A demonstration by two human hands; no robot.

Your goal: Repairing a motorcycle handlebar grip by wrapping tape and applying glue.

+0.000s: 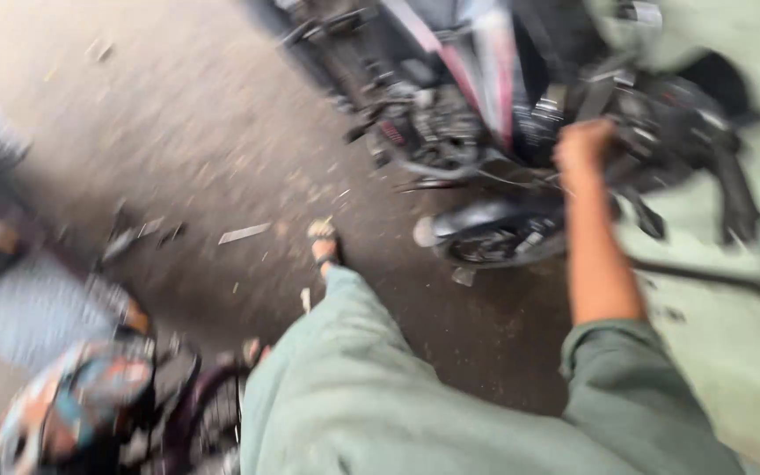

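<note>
The whole view is blurred by motion. My right hand (pixel 584 145) reaches forward, closed in a fist on a dark part at the side of a motorcycle (pixel 485 132). The blur hides which part it is. The bare forearm runs down to a rolled green sleeve (pixel 626 369). Black engine parts and a pink-and-white panel (pixel 485 62) lie to the hand's left. A dark rounded cover (pixel 494 229) sits low beneath it. My leg in green trousers (pixel 345 387) stretches ahead, ending in a sandalled foot (pixel 323 244). My left hand is out of view.
Pale green cloth (pixel 732 290), maybe another person's clothing, fills the right edge. A multicoloured helmet (pixel 72 409) and a dark wheel (pixel 213 418) lie at the bottom left. A flat metal strip (pixel 244 233) and small scraps are scattered on the grey concrete floor (pixel 195 114).
</note>
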